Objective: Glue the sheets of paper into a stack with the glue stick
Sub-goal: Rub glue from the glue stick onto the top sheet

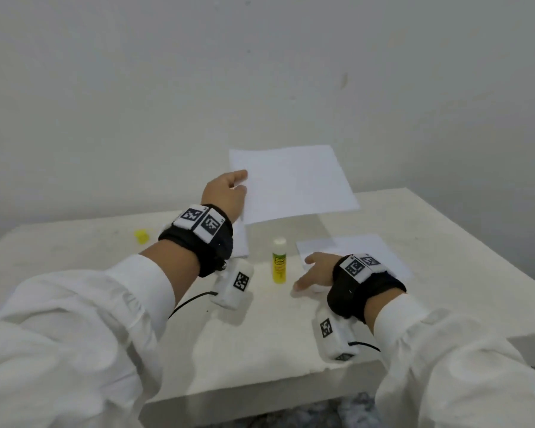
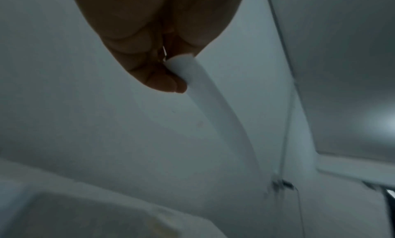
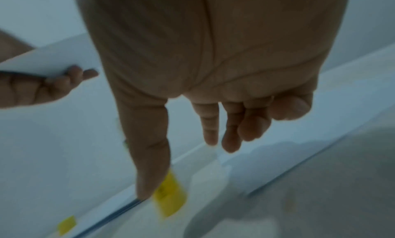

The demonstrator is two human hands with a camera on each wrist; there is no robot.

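Note:
My left hand (image 1: 229, 189) pinches the left edge of a white sheet of paper (image 1: 294, 183) and holds it in the air above the table. In the left wrist view the fingers (image 2: 166, 82) curl round the sheet's edge (image 2: 186, 67). A glue stick (image 1: 279, 261) with a white cap and yellow label stands upright between my hands. My right hand (image 1: 314, 273) hovers low over the near left corner of a second stack of paper (image 1: 368, 251), fingers relaxed and spread, holding nothing. In the right wrist view the fingers (image 3: 230, 131) hang straight, with the yellow glue stick (image 3: 169, 194) behind the thumb.
A small yellow cap (image 1: 141, 236) lies at the table's far left. More white paper (image 1: 240, 242) lies under my left wrist. The pale table (image 1: 260, 350) has its front edge near me and a wall close behind it.

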